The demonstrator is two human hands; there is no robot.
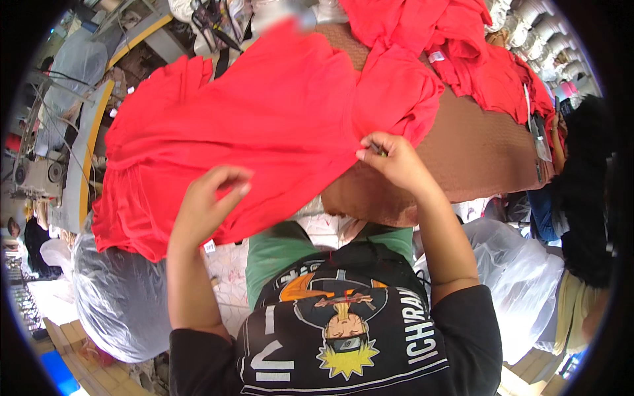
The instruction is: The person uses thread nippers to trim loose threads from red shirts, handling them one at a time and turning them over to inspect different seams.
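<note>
A large red knit garment point(264, 119) lies spread before me, hanging over the table's near edge at left. A small white label point(210, 247) shows at its lower edge. My left hand point(210, 201) is over the near left part of the garment, thumb and fingers apart, with nothing in it. At the garment's right edge, my right hand point(396, 162) is closed around a small dark tool point(377, 148), mostly hidden by the fingers. Whether those fingertips also pinch the red cloth, I cannot tell.
Brown quilted cloth covers the table point(482, 145). More red garments point(456, 39) are heaped at the far right, beside thread cones point(541, 33). A person in black point(584, 185) is at the right. Plastic bags point(119, 297) flank me; a sewing machine point(39, 175) stands left.
</note>
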